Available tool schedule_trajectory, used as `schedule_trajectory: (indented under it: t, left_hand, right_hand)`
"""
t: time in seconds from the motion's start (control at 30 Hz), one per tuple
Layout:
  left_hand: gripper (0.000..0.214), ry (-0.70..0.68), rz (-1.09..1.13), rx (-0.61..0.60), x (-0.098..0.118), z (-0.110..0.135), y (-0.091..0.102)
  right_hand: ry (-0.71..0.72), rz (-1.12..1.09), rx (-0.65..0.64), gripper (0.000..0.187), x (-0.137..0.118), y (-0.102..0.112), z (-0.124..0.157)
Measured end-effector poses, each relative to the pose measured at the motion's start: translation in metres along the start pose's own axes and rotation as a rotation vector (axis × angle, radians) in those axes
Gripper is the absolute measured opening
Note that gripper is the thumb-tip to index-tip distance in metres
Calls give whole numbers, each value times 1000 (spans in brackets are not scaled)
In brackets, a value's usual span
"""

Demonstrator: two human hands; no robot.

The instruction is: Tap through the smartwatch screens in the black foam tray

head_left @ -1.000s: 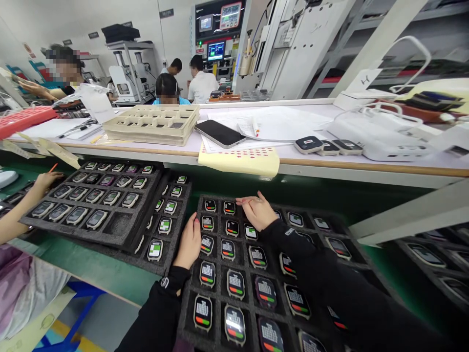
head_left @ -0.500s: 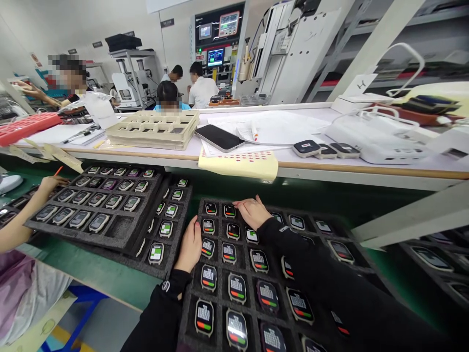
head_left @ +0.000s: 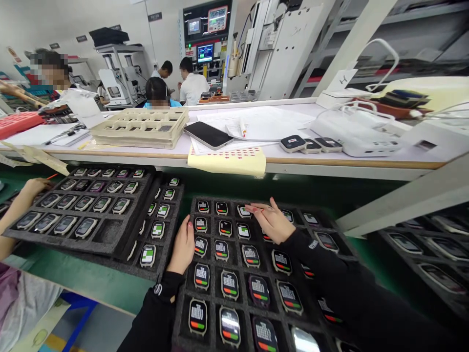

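A black foam tray (head_left: 210, 274) in front of me holds several smartwatch bodies (head_left: 229, 284) with lit screens, each in its own pocket. My left hand (head_left: 182, 247) lies flat on the tray's left edge, fingers stretched out, holding nothing. My right hand (head_left: 270, 221) rests on the tray's far rows, fingers extended over the watches there, nothing gripped. Both arms wear black sleeves.
Another black tray (head_left: 110, 230) of watches lies to the left, overlapping a third; a co-worker's hand (head_left: 31, 188) touches its far left corner. Behind runs a white bench (head_left: 330, 161) with a beige tray (head_left: 141, 127), a phone (head_left: 207, 134), papers and a yellow dotted sheet (head_left: 229, 160). More trays lie at right.
My right hand has slid to the right along the far rows of the tray. My left hand stays on the tray's left edge. The view has shifted slightly.
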State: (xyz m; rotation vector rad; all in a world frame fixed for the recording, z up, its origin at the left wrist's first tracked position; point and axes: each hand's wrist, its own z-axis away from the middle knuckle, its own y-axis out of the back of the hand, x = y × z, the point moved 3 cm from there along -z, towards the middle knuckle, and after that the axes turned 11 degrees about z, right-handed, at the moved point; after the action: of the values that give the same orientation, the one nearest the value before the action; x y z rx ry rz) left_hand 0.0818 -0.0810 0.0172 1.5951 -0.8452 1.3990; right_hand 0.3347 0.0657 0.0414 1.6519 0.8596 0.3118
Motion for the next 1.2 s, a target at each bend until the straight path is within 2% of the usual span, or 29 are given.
schedule_trajectory:
  t: [0.37,0.9,1.2]
  left_hand:
    - [47,8,-2,-4,0,-1,1]
    - [47,3,5,3,0,0,2]
    - [47,9,10,1,-2,-1,2]
  right_hand:
    - [34,24,-5,53,0,-16,3]
    - [-82,72,45,54,37,2,19]
    - [-91,99,46,50,40,0,33]
